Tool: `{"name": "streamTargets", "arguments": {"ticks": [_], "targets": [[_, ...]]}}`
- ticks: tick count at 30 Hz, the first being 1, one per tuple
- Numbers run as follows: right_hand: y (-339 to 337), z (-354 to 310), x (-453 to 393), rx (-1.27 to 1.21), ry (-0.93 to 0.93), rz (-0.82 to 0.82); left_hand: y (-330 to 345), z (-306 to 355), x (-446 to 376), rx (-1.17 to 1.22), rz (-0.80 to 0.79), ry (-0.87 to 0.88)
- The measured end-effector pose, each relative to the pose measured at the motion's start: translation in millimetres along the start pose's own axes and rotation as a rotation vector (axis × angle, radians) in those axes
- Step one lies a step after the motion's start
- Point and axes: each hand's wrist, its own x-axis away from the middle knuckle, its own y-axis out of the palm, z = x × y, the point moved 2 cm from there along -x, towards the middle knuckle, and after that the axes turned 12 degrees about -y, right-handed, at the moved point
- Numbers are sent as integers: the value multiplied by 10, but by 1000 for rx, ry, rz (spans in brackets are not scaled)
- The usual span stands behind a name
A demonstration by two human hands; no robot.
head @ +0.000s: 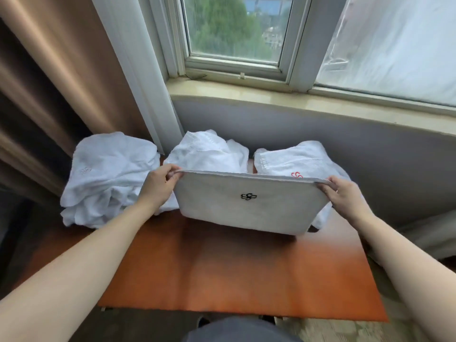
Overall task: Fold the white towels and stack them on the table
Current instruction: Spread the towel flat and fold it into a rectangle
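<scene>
Above the counter (241, 272), left hand (158, 183) and right hand (345, 193) pinch the black-monogrammed towel's (249, 208) top corners, its long axis stretched between them.

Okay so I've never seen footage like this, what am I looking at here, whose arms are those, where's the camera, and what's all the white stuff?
There is no machine here. The single picture comes from a camera worn on a person's head, looking forward and down, so the two bare arms are the wearer's own. The left hand and right hand each pinch a top corner of a folded white towel with a black emblem, holding it up over a reddish wooden table. Behind it lie three crumpled white towels: one at the left, one in the middle, and one at the right with a red emblem. A window and a brown curtain stand behind.
</scene>
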Motion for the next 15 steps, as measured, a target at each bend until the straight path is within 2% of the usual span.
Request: {"name": "streamTargets", "arguments": {"ticks": [3,6,10,15], "targets": [[-436,-375,-376,-110,-75,124,-403,507,-192,94,122,105],[-770,-700,-676,-362,-93,260,-733,882,-342,166,211,169],[-856,-919,-856,-460,-97,130,-818,1006,-506,151,182,67],[-910,-924,-873,-481,-108,89,-895,1113,-569,262,205,67]]}}
